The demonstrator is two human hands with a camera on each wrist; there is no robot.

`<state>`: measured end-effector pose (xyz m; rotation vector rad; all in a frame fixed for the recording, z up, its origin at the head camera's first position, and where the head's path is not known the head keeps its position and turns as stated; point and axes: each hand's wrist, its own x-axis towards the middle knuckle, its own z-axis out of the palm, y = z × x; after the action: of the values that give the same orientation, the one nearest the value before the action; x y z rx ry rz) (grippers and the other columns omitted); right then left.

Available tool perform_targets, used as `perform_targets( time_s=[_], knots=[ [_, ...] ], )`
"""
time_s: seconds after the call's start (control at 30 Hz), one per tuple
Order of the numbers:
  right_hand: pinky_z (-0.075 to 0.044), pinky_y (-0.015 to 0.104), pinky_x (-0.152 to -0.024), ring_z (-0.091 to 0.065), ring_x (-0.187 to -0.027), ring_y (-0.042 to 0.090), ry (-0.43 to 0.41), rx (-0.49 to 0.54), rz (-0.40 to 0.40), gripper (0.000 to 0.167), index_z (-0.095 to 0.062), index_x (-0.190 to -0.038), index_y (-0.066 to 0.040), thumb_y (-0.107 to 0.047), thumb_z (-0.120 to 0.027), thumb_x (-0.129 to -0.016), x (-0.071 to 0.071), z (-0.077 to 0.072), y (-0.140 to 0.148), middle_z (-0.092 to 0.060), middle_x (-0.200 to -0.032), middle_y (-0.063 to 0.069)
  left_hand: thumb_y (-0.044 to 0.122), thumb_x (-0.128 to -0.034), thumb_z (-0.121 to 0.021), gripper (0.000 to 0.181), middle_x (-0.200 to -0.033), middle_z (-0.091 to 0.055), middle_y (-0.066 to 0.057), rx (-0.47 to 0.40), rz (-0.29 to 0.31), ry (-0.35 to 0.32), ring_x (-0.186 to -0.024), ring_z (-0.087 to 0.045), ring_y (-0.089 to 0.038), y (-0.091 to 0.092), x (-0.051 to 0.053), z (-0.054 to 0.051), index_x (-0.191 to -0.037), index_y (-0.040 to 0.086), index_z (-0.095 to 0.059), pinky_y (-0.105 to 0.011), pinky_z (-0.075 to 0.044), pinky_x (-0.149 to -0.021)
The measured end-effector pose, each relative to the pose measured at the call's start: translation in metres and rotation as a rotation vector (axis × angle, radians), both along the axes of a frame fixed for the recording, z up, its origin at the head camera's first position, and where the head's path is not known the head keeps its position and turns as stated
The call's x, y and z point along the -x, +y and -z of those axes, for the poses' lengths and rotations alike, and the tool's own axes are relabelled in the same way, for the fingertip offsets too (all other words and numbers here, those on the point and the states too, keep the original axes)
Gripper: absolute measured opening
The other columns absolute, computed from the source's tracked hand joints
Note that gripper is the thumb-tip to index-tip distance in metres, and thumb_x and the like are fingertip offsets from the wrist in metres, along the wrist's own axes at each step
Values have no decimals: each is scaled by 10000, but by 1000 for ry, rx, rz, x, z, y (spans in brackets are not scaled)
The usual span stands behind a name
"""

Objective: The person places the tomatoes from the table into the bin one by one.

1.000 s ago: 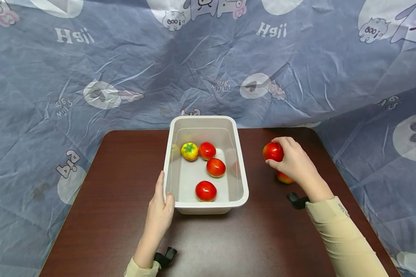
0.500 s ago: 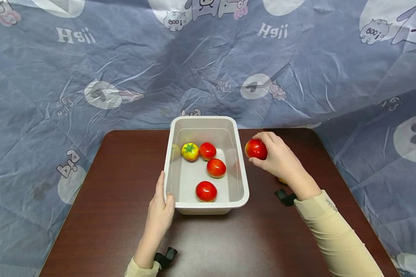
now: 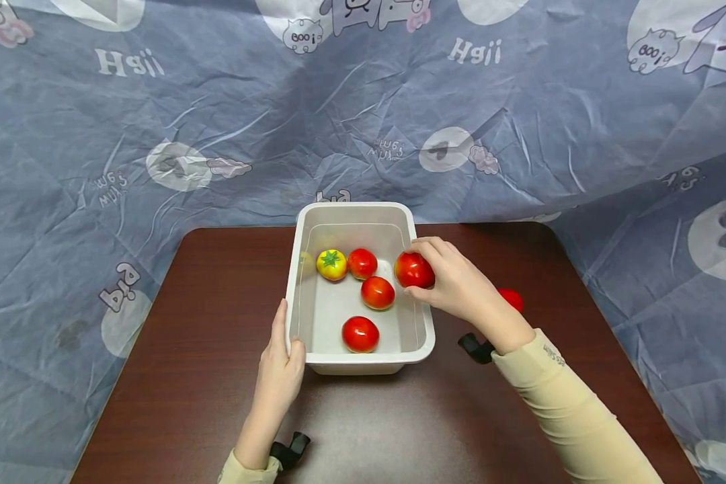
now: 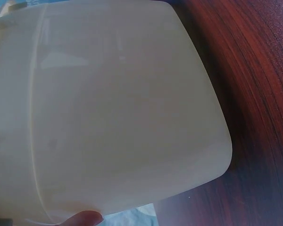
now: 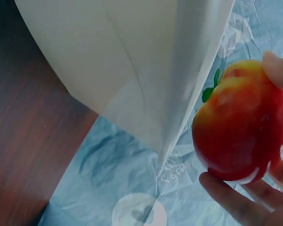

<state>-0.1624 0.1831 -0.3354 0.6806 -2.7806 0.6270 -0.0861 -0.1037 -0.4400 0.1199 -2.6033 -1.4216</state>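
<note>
A pale plastic bin (image 3: 353, 358) stands on the table, with several toy tomatoes inside. Three show their red sides, such as the tomato (image 3: 359, 334) at the near end; a yellow one (image 3: 331, 265) has its green leaf top up. My left hand (image 3: 278, 373) holds the bin's left rim near the front corner; the left wrist view shows the bin's outer wall (image 4: 122, 103) and one fingertip. Over the right rim, my right hand (image 3: 454, 282) grips a red tomato (image 3: 414, 270) between thumb and fingers. The right wrist view shows this tomato (image 5: 240, 127) yellowish around its green stem, above rim level.
Another red tomato (image 3: 511, 300) lies on the brown table (image 3: 218, 323) to the right, partly hidden behind my right forearm. A blue printed cloth (image 3: 248, 134) hangs behind the table. Black straps (image 3: 476, 348) hang at both wrists.
My right hand has carried the red tomato leftward from the table's right side to the bin's right rim. The tomato left on the table has come into clearer view. My left hand stays put.
</note>
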Motion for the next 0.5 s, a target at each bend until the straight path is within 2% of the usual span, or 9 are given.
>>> perform_targets(
  time_s=[0.3,0.5],
  knots=[
    [-503,452,-968,-534,-1180,307,-27,-5,-47,557,-587,-1251,-95,-184,-828,-757,-2,7,-13,-567,-1288,120,83,-912,-434,669,-1453,-496,-215,1,2,11,-1161,-601,-410,0,1,0,-1557,169,-279,-586,-468,-935],
    [-515,457,-959,-533,-1197,308,-55,-19,-60,584,-579,-1261,-110,-199,-842,-747,-4,11,-18,-562,-1306,112,89,-917,-432,677,-1457,-495,-210,4,1,-1,-1169,-599,-404,0,0,0,-1564,202,-267,-583,-469,-938]
  ],
)
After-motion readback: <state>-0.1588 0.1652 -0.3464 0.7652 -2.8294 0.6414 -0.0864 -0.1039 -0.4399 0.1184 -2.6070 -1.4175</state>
